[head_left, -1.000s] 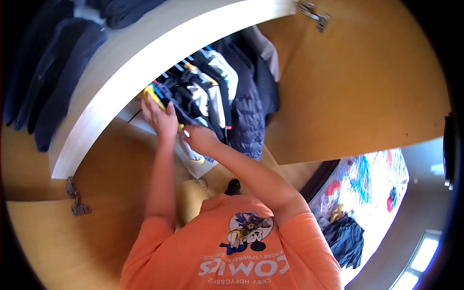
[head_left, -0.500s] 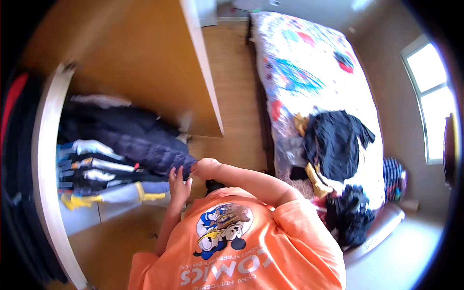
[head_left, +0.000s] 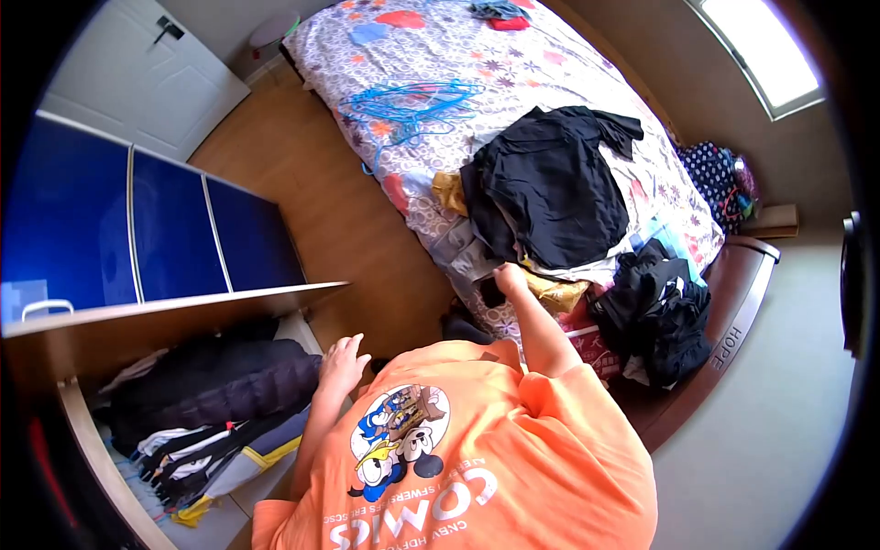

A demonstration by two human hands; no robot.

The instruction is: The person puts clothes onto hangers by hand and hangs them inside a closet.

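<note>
My left hand [head_left: 342,363] is held low at the left, beside the wardrobe opening. Its fingers are apart and nothing is in it. A dark puffer jacket [head_left: 257,385] hangs just left of it. Over the bed's near edge, my right hand [head_left: 510,279] is closed at the lower edge of a black shirt [head_left: 559,188]; what its fingers hold, if anything, is too small to make out. Yellow cloth [head_left: 557,295] lies right beside that hand, and a small dark item [head_left: 492,292] is under its fingertips.
Blue hangers [head_left: 412,103] lie on the patterned bed [head_left: 458,46]. Crumpled black clothes [head_left: 655,312] rest near the headboard [head_left: 733,312]. The wardrobe's blue door [head_left: 69,211] stands open at left, above hanging clothes [head_left: 202,458]. A white room door [head_left: 137,73] is farther back.
The view has swung right from the wardrobe to the bed. My hands, earlier together at the hanging clothes, are now apart: the right has moved to the bed, and the left has let go of the puffer jacket.
</note>
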